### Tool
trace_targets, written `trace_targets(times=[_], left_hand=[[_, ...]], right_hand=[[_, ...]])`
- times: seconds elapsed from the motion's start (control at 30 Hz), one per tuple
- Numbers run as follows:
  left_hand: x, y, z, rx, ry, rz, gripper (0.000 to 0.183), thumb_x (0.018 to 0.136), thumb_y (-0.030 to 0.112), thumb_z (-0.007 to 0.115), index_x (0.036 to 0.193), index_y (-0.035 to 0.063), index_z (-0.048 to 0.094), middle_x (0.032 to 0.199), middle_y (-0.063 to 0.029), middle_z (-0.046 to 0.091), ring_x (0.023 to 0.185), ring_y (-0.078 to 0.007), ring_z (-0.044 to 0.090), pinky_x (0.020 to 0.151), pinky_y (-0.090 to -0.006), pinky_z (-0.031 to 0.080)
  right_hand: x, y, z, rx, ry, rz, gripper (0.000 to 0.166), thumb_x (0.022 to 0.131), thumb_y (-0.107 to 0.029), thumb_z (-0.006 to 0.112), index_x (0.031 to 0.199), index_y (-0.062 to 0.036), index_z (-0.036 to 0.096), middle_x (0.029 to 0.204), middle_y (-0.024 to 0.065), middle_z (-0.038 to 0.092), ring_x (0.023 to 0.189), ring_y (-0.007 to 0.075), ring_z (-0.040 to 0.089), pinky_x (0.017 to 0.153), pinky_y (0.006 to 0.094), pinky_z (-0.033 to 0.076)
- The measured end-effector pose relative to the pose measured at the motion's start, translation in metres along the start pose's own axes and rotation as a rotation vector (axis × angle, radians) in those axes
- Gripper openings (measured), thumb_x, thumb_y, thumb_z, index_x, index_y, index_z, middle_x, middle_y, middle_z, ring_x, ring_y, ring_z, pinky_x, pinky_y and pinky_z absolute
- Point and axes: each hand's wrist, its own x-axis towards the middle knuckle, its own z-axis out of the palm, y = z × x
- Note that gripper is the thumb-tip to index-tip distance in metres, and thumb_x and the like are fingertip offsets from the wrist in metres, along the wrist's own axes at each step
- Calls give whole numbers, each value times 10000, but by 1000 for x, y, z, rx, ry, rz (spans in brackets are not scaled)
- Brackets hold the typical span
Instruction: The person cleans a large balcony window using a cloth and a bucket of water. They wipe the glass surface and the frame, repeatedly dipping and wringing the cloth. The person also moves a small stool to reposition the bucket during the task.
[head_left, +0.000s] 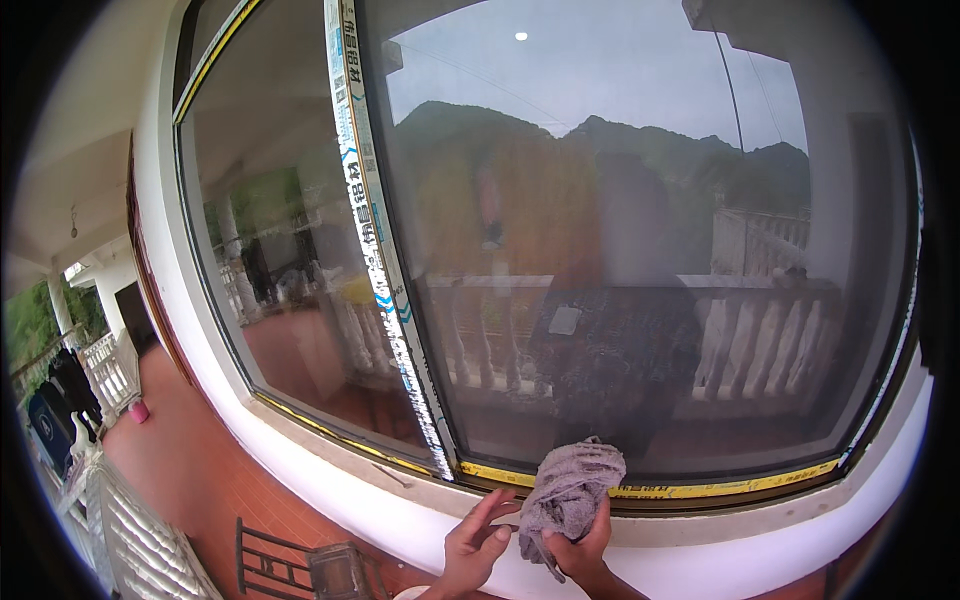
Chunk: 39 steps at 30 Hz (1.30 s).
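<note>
A bunched purple-grey terry cloth (574, 487) is gripped in my right hand (587, 553), thumb pressed against its lower side. Just left of it, my left hand (474, 546) has its fingers apart and holds nothing; whether its fingertips touch the cloth, I cannot tell. Both hands are in front of the window's stone sill (675, 523). Behind the cloth rises a large window pane (600, 337), reflecting hills, a balustrade and a dark figure. Yellow printed protective film (750, 480) covers the bottom frame.
An upright frame bar (367, 217) with white printed film divides the window. A thin stick-like object (391, 475) lies on the sill. Below left, a dark wooden chair (337, 571) stands on the red tiled floor (225, 487). A white balustrade (142, 540) runs along the left.
</note>
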Motion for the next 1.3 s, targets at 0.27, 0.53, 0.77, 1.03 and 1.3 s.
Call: trace_targets(times=[0.27, 0.53, 0.77, 1.03, 1.3], left_hand=[[14, -33, -16, -110, 205, -247, 440, 1032, 221, 633, 1408, 1, 567, 1239, -124, 705, 1000, -206, 700, 769, -317, 571], [17, -83, -35, -134, 322, -240, 345, 1021, 188, 656, 1323, 22, 642, 1136, -68, 728, 921, -148, 694, 716, -267, 541], [46, -93, -46, -63, 289, -228, 324, 1001, 137, 665, 1289, -7, 624, 1111, -78, 712, 960, -159, 686, 799, -297, 567], [50, -103, -52, -29, 234, -172, 230, 978, 76, 674, 1197, 7, 682, 1060, -59, 693, 904, -125, 669, 764, -258, 538], [58, -103, -66, 84, 237, -118, 199, 978, 89, 670, 1159, 11, 695, 1030, -75, 689, 897, -142, 677, 748, -272, 549]], right_hand=[[66, 26, -9, -1221, 249, -813, 753, 712, -377, 858, 1259, 24, 530, 1409, 339, 451, 1230, 499, 498, 986, 649, 356], [125, 52, 11, -1431, 97, -655, 867, 624, -382, 891, 1403, -168, 576, 1467, 220, 472, 1332, 424, 461, 1001, 607, 342], [235, -31, 85, -1357, 70, -818, 978, 543, -255, 892, 1445, -90, 551, 1536, 223, 442, 1384, 419, 439, 1074, 533, 344], [431, -214, 189, -1306, 425, -1246, 644, 787, -341, 710, 1303, 6, 545, 1319, 234, 576, 1296, 377, 499, 1113, 472, 365], [407, -143, 194, -1451, -4, -1308, 712, 779, -370, 725, 1321, 59, 555, 1423, 244, 543, 1365, 341, 473, 1142, 447, 355]])
